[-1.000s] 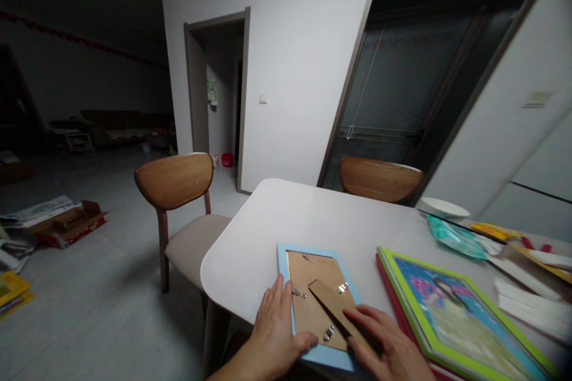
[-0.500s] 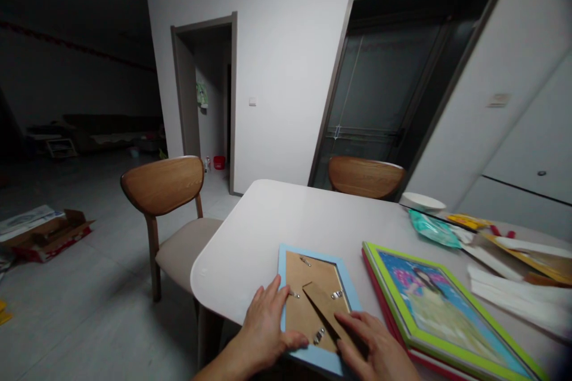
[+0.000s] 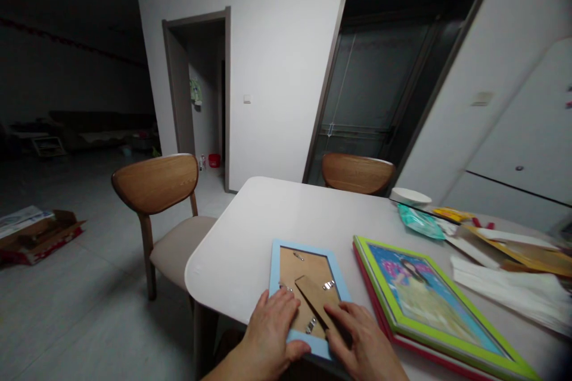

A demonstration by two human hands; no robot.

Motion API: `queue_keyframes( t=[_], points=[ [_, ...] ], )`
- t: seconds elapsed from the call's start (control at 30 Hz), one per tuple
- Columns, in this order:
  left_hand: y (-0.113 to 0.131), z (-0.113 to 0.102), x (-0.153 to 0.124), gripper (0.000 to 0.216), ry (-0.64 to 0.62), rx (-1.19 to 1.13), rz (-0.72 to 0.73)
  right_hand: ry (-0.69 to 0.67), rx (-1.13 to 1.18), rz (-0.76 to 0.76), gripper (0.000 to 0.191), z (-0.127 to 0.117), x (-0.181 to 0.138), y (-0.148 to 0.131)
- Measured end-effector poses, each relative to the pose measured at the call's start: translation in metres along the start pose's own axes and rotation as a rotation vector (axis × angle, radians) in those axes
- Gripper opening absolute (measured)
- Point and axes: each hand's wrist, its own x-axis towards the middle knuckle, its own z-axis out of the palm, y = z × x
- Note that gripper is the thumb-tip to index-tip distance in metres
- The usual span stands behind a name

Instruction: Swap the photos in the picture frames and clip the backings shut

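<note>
A light blue picture frame (image 3: 276,263) lies face down near the front edge of the white table (image 3: 286,217), its brown backing board (image 3: 308,271) and small metal clips showing. My left hand (image 3: 270,330) lies flat on the frame's lower left part, fingers stretched toward a clip. My right hand (image 3: 360,342) rests on the brown stand flap (image 3: 313,300) and the lower right of the backing, fingers extended. Neither hand grips anything.
A green-framed picture (image 3: 429,303) lies on a red frame (image 3: 404,342) to the right. Further right are white papers (image 3: 509,292), a teal packet (image 3: 420,222) and a white bowl (image 3: 409,196). Two wooden chairs (image 3: 156,184) (image 3: 357,172) stand by the table. A cardboard box (image 3: 36,235) lies on the floor.
My view has swung right and slightly down. Both hands have moved closer together over the lower part of the backing; the left hand slid inward from the frame's edge.
</note>
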Motion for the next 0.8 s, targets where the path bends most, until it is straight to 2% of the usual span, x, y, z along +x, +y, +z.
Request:
queue_keyframes(
  t=[0.13, 0.27, 0.37, 0.5, 0.63, 0.73, 0.8],
  points=[
    [-0.009, 0.01, -0.007, 0.033, 0.118, -0.08, 0.083, 0.015, -0.067, -0.07, 0.03, -0.005, 0.0, -0.005],
    [-0.017, 0.01, -0.011, 0.013, 0.16, -0.095, 0.136, -0.043, -0.058, -0.225, 0.026, -0.012, 0.0, -0.019],
    [-0.021, 0.009, -0.013, 0.017, 0.147, -0.062, 0.161, -0.115, -0.044, -0.281, 0.028, -0.013, 0.001, -0.029],
    [-0.027, 0.012, -0.014, 0.028, 0.115, -0.005, 0.181, -0.182, -0.016, -0.262, 0.027, -0.014, 0.001, -0.035],
    [-0.03, 0.012, -0.014, 0.024, 0.12, -0.011, 0.154, -0.219, 0.026, -0.268, 0.029, -0.019, -0.002, -0.036],
    [-0.028, 0.007, -0.013, 0.025, 0.132, -0.028, 0.139, -0.204, 0.05, -0.252, 0.033, -0.018, 0.002, -0.03],
    [-0.025, 0.003, -0.011, 0.027, 0.14, -0.032, 0.138, -0.14, 0.024, -0.16, 0.035, -0.014, 0.01, -0.022]
  ],
)
